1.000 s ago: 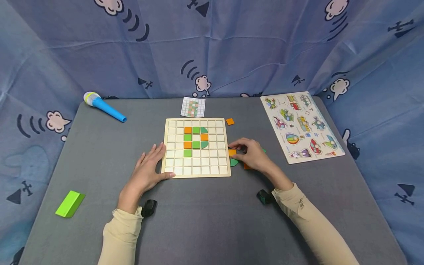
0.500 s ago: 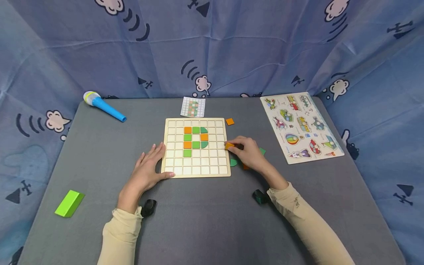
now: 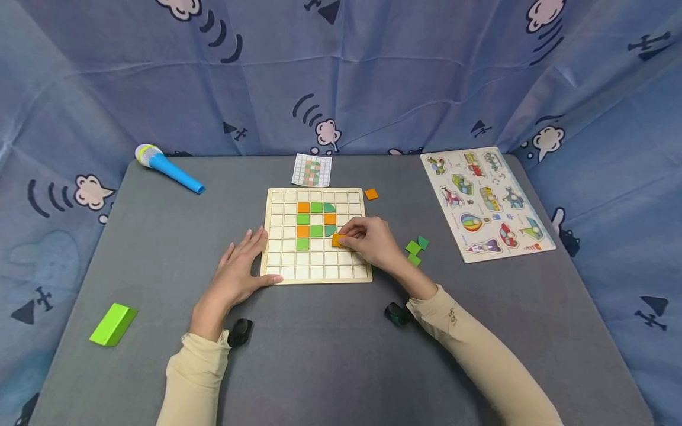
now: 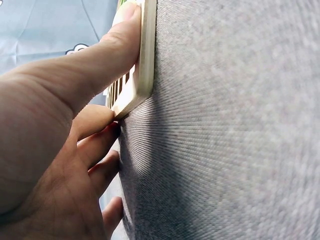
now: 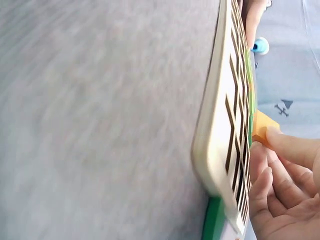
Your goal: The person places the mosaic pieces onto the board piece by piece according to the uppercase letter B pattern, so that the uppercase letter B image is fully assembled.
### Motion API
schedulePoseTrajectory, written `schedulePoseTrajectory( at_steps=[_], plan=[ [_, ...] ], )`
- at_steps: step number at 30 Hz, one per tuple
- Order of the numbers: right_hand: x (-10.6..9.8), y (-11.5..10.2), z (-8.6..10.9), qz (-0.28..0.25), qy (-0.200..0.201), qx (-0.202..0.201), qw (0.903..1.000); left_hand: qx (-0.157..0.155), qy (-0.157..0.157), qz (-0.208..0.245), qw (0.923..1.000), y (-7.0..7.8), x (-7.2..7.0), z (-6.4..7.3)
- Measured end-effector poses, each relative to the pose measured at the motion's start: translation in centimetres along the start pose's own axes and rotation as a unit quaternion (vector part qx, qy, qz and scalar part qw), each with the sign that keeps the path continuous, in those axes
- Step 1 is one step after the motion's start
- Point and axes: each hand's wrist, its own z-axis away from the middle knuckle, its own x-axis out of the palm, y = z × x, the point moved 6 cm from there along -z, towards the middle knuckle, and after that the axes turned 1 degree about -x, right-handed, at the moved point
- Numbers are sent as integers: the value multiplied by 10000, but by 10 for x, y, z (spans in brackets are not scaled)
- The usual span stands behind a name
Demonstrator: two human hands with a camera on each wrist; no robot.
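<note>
A wooden grid board (image 3: 317, 280) lies mid-table, with orange squares, green squares (image 3: 317, 231) and darker green rounded pieces (image 3: 329, 207) set in its cells. My right hand (image 3: 375, 242) pinches an orange square tile (image 3: 337, 240) between thumb and fingers, over the board just below the lower rounded piece. In the right wrist view this tile (image 5: 264, 126) is tilted, held near the board's surface. My left hand (image 3: 232, 275) rests at the board's left edge with fingers extended; the left wrist view shows its thumb (image 4: 122, 37) on the board's rim.
A small printed pattern card (image 3: 311, 170) lies behind the board. Right of it are a loose orange tile (image 3: 371, 194) and several green pieces (image 3: 412, 248). A picture puzzle board (image 3: 487, 207), a blue toy microphone (image 3: 173, 171) and a green block (image 3: 113, 324) lie farther out.
My right hand has picked up the orange tile from beside the board's right edge and carried it left over the grid. The left hand has stayed in place.
</note>
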Motion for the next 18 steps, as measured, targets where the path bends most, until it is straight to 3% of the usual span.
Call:
schedulePoseTrajectory(
  at_steps=[18],
  plan=[
    [33,-24,-13,146,-129,-6,9998,-55,-8,22,10000,-1,0,0]
  ],
)
